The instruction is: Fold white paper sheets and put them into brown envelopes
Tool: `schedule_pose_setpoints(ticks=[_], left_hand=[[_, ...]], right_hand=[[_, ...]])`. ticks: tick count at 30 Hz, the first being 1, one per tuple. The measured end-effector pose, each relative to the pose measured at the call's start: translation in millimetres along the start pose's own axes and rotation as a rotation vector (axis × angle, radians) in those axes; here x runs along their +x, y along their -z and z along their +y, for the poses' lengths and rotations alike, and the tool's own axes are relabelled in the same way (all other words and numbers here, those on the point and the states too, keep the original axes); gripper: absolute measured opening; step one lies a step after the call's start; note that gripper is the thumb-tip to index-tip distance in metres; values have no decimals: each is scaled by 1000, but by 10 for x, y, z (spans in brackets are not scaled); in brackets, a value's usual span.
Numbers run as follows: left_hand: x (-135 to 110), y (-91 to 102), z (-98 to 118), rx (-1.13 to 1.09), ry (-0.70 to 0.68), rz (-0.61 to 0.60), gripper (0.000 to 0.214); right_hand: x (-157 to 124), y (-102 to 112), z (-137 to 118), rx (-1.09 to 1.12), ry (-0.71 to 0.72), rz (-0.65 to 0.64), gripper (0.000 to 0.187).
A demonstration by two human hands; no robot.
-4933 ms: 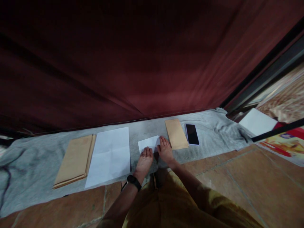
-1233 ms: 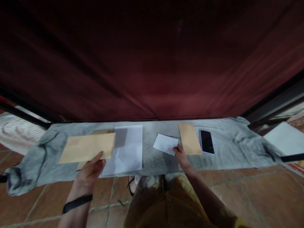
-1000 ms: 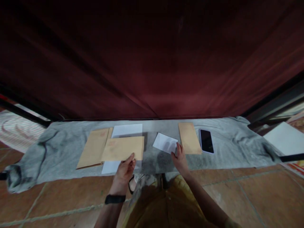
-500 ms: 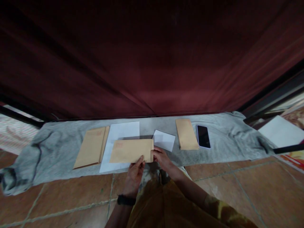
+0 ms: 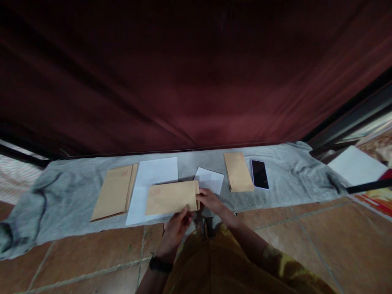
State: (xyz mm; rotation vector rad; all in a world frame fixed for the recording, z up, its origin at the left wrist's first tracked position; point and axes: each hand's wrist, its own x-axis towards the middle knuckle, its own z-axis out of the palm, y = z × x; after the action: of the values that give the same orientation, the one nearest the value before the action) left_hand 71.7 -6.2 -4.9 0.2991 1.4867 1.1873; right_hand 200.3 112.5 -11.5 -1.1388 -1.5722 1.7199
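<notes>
A tan paper envelope (image 5: 171,197) with a faint red mark at its upper left is held level above white paper sheets (image 5: 157,169). My left hand (image 5: 180,224) pinches its lower edge, thumb on top. At the right end, by the flap, my right hand (image 5: 210,199) grips the envelope with its fingers partly hidden behind the edge. Smaller folded white paper (image 5: 211,179) lies just beyond the right hand. To the left is a stack of tan envelopes (image 5: 113,192); another tan envelope stack (image 5: 238,171) lies to the right.
A phone (image 5: 259,174) in a pale purple case lies right of the right-hand stack. Grey cloth (image 5: 294,175) covers the low bench, with a dark red curtain (image 5: 190,102) hanging behind. A white sheet (image 5: 357,165) and a dark bar stand at far right. Tiled floor (image 5: 101,253) lies below.
The envelope has shifted slightly right and down, and its flap end looks a little more tilted. My left hand has slid right along its lower edge. The right hand keeps its grip.
</notes>
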Motion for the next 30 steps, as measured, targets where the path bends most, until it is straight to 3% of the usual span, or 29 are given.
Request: schedule_pose_setpoints(ticks=[2,3,6,8,10,14,20,25,30], left_hand=[[-93,44,-18,190,-12,-121,36],[-129,66,-3,324,-82,-142,37],[-137,113,153,765,-538,-20,38],[-54,128,301,1057,-820,30,66],[71,140,421,1322,-937,-7,93],[299,167,517,1578,-952,-123,119],[417,201,564,1606,-967,-280,126],[460,236,547,1597,-895,-393,136],[466,211,580,1604,-872,-438,130]], right_hand=[[40,63,30,-74,20,51,16],[51,92,47,-101,15,63,16],[42,147,95,-143,27,86,17],[8,151,114,-116,36,58,17],[-37,140,113,-83,36,20,17],[-131,143,68,24,-4,-71,17],[-201,238,25,199,-3,-212,23],[-187,232,10,150,34,-229,34],[-151,255,-23,94,80,-212,30]])
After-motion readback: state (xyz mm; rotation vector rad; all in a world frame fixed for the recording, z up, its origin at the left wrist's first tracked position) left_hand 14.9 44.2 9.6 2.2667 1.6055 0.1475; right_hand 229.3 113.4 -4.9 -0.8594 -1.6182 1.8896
